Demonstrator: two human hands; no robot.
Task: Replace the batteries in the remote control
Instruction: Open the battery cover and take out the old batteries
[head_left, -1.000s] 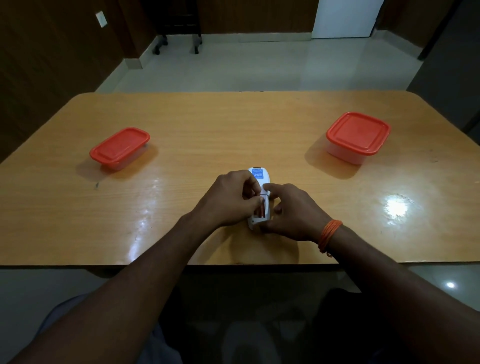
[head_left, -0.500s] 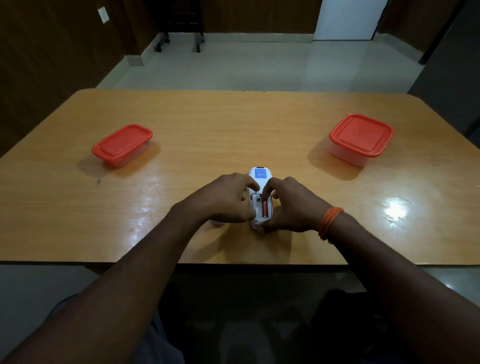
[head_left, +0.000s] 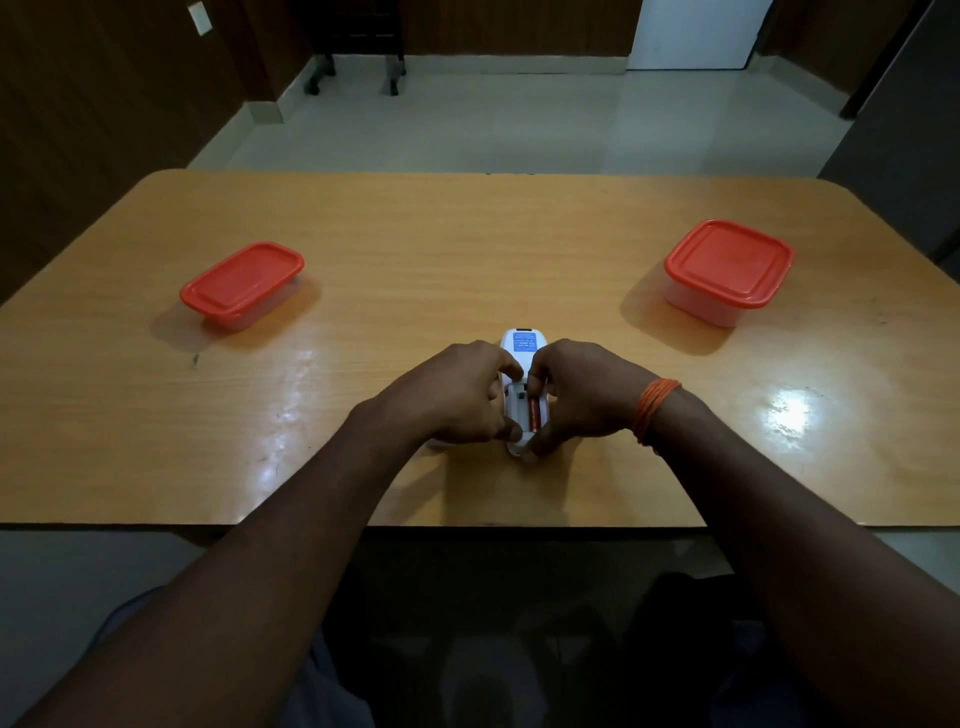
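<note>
A white remote control (head_left: 523, 344) lies face down on the wooden table (head_left: 467, 249), with a blue label near its far end. Its battery bay is uncovered and one orange battery (head_left: 535, 414) lies in the right slot; the left slot looks bare. My left hand (head_left: 457, 395) grips the remote's left side. My right hand (head_left: 582, 395) holds its right side, with the forefinger at the battery's far end and the thumb at the remote's near end. A bit of white shows under my left hand; what it is cannot be told.
Two clear tubs with red lids stand on the table: a low one (head_left: 241, 283) at the left and a squarer one (head_left: 727, 270) at the right. The table's near edge (head_left: 467, 526) runs just behind my forearms. A chair base stands on the floor beyond.
Both hands have lowered onto the remote's sides and spread apart, so the battery bay and the orange battery now show. The remote has stayed in place.
</note>
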